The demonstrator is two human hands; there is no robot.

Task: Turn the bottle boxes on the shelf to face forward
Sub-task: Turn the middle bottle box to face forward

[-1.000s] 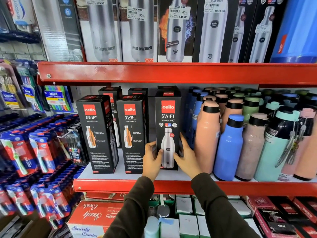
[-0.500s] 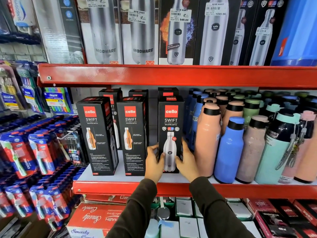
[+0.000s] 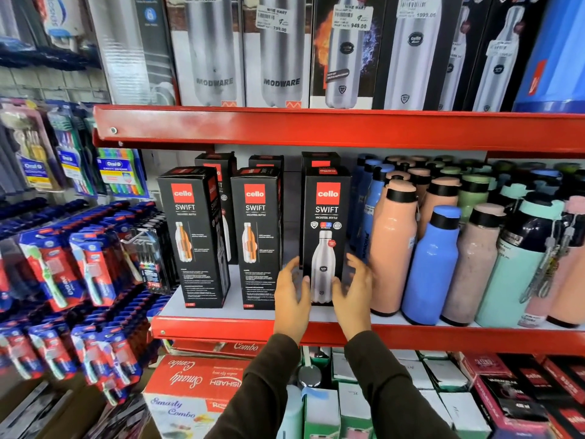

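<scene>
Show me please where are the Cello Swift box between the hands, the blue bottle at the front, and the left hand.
Cello Swift box (image 3: 326,217), head view, on its front face under the logo.
Blue bottle (image 3: 432,267), head view, on its body.
Left hand (image 3: 291,299), head view, on the back of the hand.

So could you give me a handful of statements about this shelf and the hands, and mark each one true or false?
1. Three black boxes stand in the front row. True: left box, middle box, right box.
2. The right box shows a silver bottle on its front. True.
3. The left hand is lifting the middle box. False: both hands, the right hand too, sit either side of the right box, which stands on the shelf.
4. The loose bottles stand left of the boxes. False: they stand to the right, the peach bottle nearest.
5. The shelf edge is blue. False: it is red.
</scene>
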